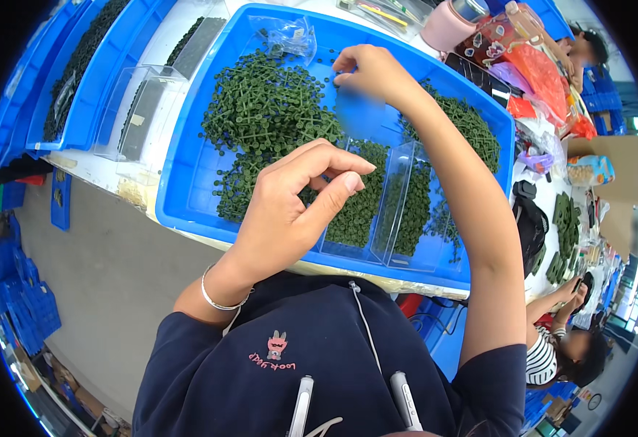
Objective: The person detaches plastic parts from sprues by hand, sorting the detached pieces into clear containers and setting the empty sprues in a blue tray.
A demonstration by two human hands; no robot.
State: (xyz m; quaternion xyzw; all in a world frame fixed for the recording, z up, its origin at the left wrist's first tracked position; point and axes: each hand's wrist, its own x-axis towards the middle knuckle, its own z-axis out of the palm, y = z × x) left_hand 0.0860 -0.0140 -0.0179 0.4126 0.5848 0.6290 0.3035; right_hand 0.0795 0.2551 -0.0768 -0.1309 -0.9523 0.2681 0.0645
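A large blue tray (188, 156) lies in front of me with heaps of small dark green branched parts (260, 105) that have round ends. My left hand (290, 193) hovers above the near heap, its thumb and fingers drawn together; whether a part sits between them is too small to make out. Over the far side of the tray, my right hand (373, 73) has its fingers curled in a pinch, contents hidden. Beneath it is a blurred blue patch. Clear plastic boxes (399, 204) filled with green parts stand at the tray's near right.
A clear plastic bag (286, 36) lies in the tray's far left corner. More clear boxes (140, 113) and blue bins (89, 80) of dark parts stand to the left. A pink bottle (446, 25) is beyond the tray. Another person (552, 357) works at the right.
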